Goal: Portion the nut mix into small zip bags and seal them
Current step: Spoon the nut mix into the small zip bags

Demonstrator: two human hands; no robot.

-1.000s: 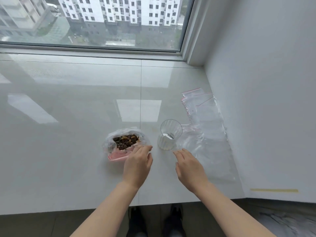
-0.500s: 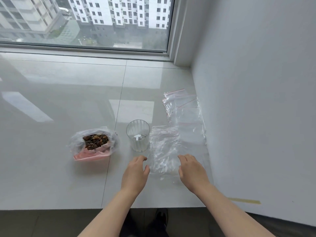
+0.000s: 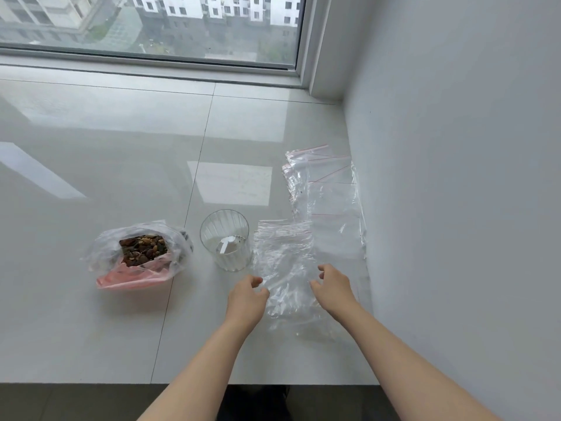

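On glossy surface (image 3: 91, 177): both hands, left hand (image 3: 246, 300) and right hand (image 3: 334, 288), moved off nut mix (image 3: 142, 250), now loosely curled, empty, flanking nearest zip bag (image 3: 283, 268); bagging about to begin.

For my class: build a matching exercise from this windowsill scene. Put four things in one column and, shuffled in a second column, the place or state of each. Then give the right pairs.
Things
1. nut mix bag
2. clear cup
3. stack of zip bags
4. crumpled zip bag

Places or states
A. lies between the left hand and right hand
B. fanned out along the wall
C. open, farthest left, pink at its base
D. upright, between the nuts and the zip bags

Pairs: 1-C, 2-D, 3-B, 4-A
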